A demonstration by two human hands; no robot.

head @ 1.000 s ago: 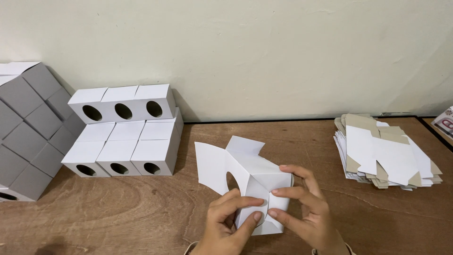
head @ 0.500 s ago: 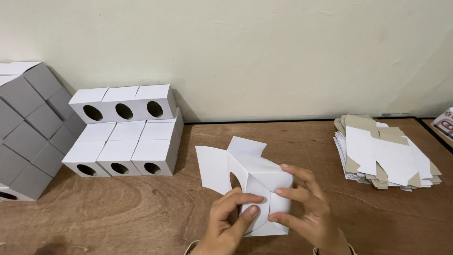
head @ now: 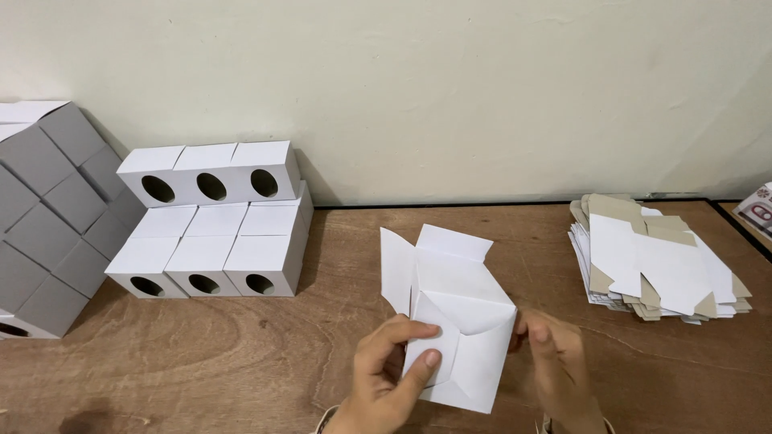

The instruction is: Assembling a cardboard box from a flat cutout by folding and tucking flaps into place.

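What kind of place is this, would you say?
Probably a small box-folding workstation: finished white boxes stacked at the wall, flat box blanks piled on the wooden table, both hands folding a box.

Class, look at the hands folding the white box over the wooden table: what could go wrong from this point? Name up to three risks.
1. The near flaps of the box are only pressed under the left hand fingers, so they may spring open.
2. The far flaps stand loose and could crease or tear.
3. The right hand grips only one side, so the box may twist or get crushed.
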